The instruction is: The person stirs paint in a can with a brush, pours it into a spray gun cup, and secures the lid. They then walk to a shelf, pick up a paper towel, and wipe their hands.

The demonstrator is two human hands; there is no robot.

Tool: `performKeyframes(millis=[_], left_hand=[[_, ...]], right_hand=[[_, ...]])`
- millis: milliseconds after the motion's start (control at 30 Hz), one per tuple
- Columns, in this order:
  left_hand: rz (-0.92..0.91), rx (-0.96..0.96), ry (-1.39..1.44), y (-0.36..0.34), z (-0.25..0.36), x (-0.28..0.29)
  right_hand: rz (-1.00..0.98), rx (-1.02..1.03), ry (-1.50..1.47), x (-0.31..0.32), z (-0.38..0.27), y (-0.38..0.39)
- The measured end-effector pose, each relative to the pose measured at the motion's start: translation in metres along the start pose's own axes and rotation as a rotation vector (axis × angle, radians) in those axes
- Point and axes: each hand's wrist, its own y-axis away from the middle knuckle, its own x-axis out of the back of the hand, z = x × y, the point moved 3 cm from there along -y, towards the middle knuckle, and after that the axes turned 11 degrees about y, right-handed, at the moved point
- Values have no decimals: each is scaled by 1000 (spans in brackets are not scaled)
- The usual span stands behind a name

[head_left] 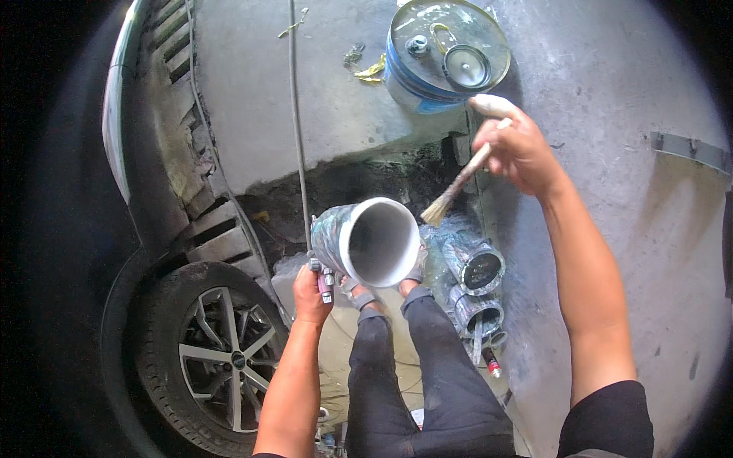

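Observation:
My left hand (311, 296) is closed round the handle of a spray gun (326, 284) with metal knobs. Next to it, a wide paint-spattered cup (334, 238) tilts its open mouth and white rim toward me. Its pale inside shows, but how it joins the gun is hidden. My right hand (513, 146), raised to the right, pinches a paintbrush (460, 187) by its handle. The bristles point down and left, apart from the cup's rim. White material covers one of that hand's fingers.
A blue drum (424, 88) with a lid on top stands ahead. Paint-coated cans (475, 267) lie beside my right foot. A car wheel (237, 359) is close on my left. A hose (296, 114) runs down toward the gun. Drain slots (221, 231) break the floor.

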Motion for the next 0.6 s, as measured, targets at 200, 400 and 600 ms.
performKeyframes(millis=[200, 400, 600], left_hand=[[-95, 87, 1, 0, -2, -5], [-144, 386, 90, -5, 6, -2], [-303, 520, 168, -8, 7, 3]], right_hand=[[-128, 310, -217, -21, -8, -13], [73, 133, -356, -17, 27, 19], [-86, 289, -328, -33, 26, 35]])
